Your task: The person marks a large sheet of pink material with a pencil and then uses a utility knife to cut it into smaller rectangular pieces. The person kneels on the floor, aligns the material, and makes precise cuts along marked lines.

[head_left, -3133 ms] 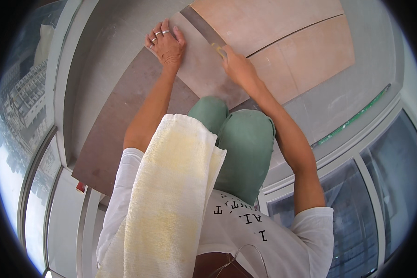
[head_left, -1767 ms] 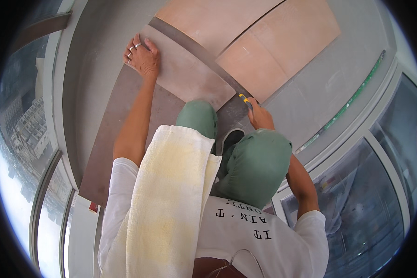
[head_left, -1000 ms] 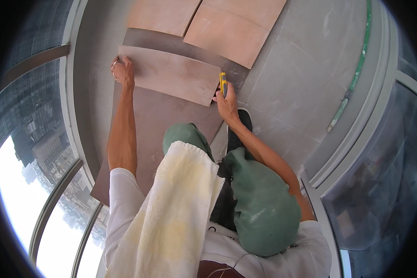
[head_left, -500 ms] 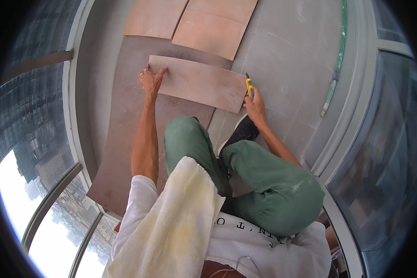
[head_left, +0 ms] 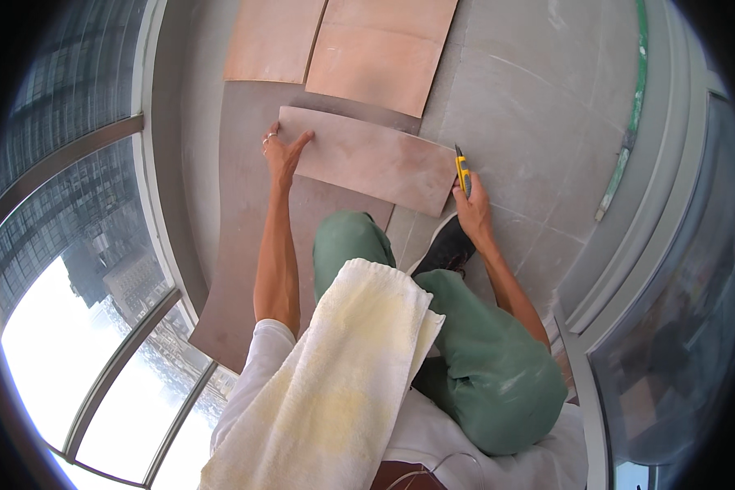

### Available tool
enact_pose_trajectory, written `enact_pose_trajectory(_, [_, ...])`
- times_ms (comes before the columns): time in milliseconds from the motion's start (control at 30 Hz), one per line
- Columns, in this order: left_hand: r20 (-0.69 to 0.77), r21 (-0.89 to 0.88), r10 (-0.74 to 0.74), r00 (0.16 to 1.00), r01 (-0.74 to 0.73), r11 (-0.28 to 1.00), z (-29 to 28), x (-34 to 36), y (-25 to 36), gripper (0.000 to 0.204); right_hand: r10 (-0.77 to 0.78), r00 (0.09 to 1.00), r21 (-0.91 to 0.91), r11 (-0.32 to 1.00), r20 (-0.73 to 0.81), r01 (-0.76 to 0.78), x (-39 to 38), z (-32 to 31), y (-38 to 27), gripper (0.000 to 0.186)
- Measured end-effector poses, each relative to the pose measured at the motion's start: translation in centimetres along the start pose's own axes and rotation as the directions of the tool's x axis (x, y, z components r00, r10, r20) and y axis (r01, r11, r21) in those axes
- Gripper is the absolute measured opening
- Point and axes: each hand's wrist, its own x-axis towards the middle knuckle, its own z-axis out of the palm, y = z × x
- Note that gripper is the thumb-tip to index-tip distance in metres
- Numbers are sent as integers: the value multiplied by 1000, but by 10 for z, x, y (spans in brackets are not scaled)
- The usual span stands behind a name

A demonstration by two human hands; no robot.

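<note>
A narrow pinkish-brown panel [head_left: 367, 151] spans the space between my hands, above a larger brown sheet [head_left: 253, 245] on the floor. My left hand [head_left: 281, 151] grips the panel's left end, thumb on its face. My right hand [head_left: 475, 208] has closed round a yellow-and-grey utility knife [head_left: 464, 173], blade pointing away from me, beside the panel's right end; whether it also grips the panel is unclear. My bent green-trousered legs and a dark shoe [head_left: 445, 249] are below the panel; a cream towel [head_left: 318, 392] hangs in front of my body.
Two lighter tan panels [head_left: 376, 57] lie beyond the strip on the grey tiled floor [head_left: 523, 106]. A green bar [head_left: 629, 139] lies along the right edge. A window wall [head_left: 90, 204] borders the left, a framed glass panel [head_left: 661, 286] the right.
I moved the narrow panel away from the dark gap toward me and rightwards, the knife moving with its right end. My right leg shifted, and the view shows more floor.
</note>
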Motion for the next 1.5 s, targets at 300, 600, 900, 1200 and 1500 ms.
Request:
enact_pose_trajectory(300, [0,87,9,1000,-9,996,-3,3,18,96,35,997,56,998,67,-39,7,-7,-7,24])
enact_pose_trajectory(600, [3,88,24,1000,-25,996,1,9,8,95,47,996,90,994,72,-53,7,-5,-1,26])
enact_pose_trajectory(900, [16,51,8,1000,-9,999,1,11,6,96,47,994,60,997,96,-53,9,-9,-4,25])
enact_pose_trajectory(1200, [8,96,40,999,-41,995,1,14,6,96,63,993,80,994,101,-71,9,-9,-6,26])
enact_pose_trajectory(1500, [2,76,17,1000,-17,997,3,13,10,95,67,993,84,994,102,-75,10,-9,-3,26])
